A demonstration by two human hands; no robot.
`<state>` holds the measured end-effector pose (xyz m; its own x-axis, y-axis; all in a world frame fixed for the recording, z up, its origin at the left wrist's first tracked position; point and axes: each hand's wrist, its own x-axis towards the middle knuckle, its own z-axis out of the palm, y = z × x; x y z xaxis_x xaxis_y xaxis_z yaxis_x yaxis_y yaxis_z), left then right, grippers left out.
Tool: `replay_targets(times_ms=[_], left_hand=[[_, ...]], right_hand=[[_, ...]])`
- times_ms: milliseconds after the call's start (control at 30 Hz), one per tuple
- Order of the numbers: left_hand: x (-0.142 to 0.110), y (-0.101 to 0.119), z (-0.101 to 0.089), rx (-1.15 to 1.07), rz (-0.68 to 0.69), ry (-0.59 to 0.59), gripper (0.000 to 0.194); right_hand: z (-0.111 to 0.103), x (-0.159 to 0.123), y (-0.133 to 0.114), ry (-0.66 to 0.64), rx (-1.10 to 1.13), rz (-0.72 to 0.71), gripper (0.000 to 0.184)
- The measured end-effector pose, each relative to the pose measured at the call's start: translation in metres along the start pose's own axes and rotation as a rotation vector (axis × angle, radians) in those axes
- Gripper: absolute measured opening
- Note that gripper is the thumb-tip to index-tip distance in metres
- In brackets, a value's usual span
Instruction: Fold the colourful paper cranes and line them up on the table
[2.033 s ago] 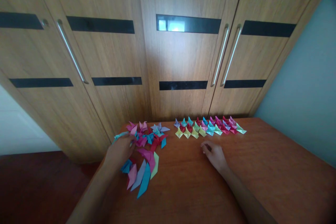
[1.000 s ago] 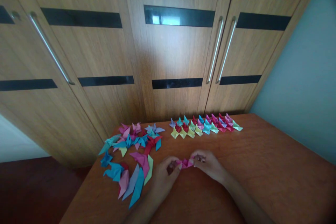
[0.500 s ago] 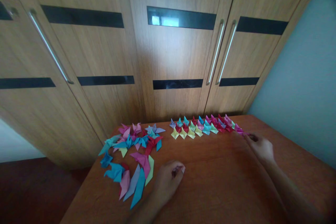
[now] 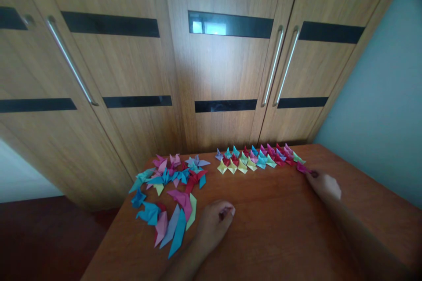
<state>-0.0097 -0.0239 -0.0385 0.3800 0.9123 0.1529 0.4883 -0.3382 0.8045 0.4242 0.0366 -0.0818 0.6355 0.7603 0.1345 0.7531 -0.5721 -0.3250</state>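
My right hand pinches a magenta origami crane at the right end of the rows of folded paper cranes. Those cranes stand close together in several colours along the table's back edge. Curled on the tabletop, my left hand has thumb and fingertips together, and no object shows in it. Just left of it lies a loose pile of cranes, among them a magenta one, a light green one and a long blue one.
The brown wooden table stands against a wooden wardrobe with metal handles and dark strips. A pale wall rises on the right. More loose cranes lie at the table's back left.
My right hand has shifted slightly left and down with the magenta crane, which now sits a little nearer me than the row. My left hand stays in place. The view has turned slightly.
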Motion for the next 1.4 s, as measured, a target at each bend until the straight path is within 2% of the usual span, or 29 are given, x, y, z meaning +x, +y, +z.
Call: replay_targets(times_ms=[233, 533, 867, 1000, 1133, 1233, 1400], left_hand=[[0.000, -0.001, -0.001, 0.001, 0.009, -0.021, 0.024], [0.000, -0.002, 0.000, 0.015, 0.007, -0.011, 0.021], [0.000, -0.001, 0.001, 0.011, 0.001, -0.012, 0.020], [0.000, 0.001, -0.001, 0.006, 0.002, -0.013, 0.021], [0.000, 0.002, -0.002, 0.001, 0.012, -0.018, 0.021], [-0.001, 0.001, -0.001, -0.005, 0.006, -0.012, 0.021], [-0.002, 0.001, -0.002, -0.038, 0.014, -0.003, 0.021]], right_hand=[[0.003, 0.010, -0.001, -0.023, -0.014, -0.035, 0.049], [0.002, 0.014, -0.011, -0.103, -0.019, 0.023, 0.052], [0.003, 0.012, -0.018, -0.118, -0.004, 0.064, 0.052], [0.003, 0.004, -0.017, -0.063, 0.075, 0.099, 0.047], [0.004, -0.014, -0.020, 0.122, 0.215, 0.149, 0.048], [0.006, -0.036, -0.035, 0.169, 0.265, 0.064, 0.043], [0.013, -0.084, -0.088, -0.072, 0.301, -0.273, 0.037]])
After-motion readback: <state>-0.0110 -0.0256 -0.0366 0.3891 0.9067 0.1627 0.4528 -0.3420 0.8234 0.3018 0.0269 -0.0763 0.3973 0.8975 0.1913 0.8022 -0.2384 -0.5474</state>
